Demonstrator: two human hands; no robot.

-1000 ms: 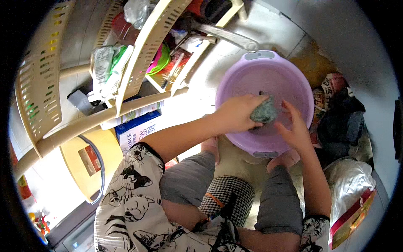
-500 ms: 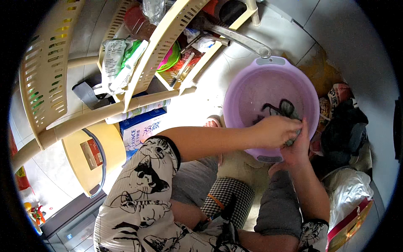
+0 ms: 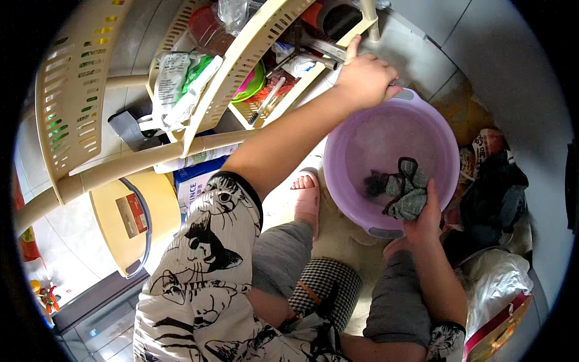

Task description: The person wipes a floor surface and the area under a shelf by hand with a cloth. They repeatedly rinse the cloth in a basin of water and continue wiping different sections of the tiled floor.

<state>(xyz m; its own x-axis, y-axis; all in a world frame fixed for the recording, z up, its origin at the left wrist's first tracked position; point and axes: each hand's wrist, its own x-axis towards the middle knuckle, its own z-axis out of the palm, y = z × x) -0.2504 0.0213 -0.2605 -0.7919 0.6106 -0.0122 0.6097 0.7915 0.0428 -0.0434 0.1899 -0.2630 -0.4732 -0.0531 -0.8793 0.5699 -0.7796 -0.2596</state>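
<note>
A round lilac basin (image 3: 395,130) holds cloudy water and stands on the floor before me. My right hand (image 3: 424,212) is over its near right side, closed on a wet bunch of grey socks (image 3: 409,202) with dark trim. Part of the bunch, with a dark fuzzy patch, hangs over the water. Across the basin's far rim, my left hand (image 3: 366,75) is closed round the end of a long metal handle (image 3: 322,47) that juts from the shelf. My left fingers partly hide that end.
A cream plastic shelf rack (image 3: 211,78) full of household items stands at left, with a yellow bucket (image 3: 136,217) below. Dark cloth (image 3: 494,190) and plastic bags (image 3: 497,280) lie right of the basin. A checked stool (image 3: 325,286) is between my legs.
My left hand has left the socks and moved up and away to the metal handle at the basin's far rim. My right hand keeps the socks, now lower and more spread out.
</note>
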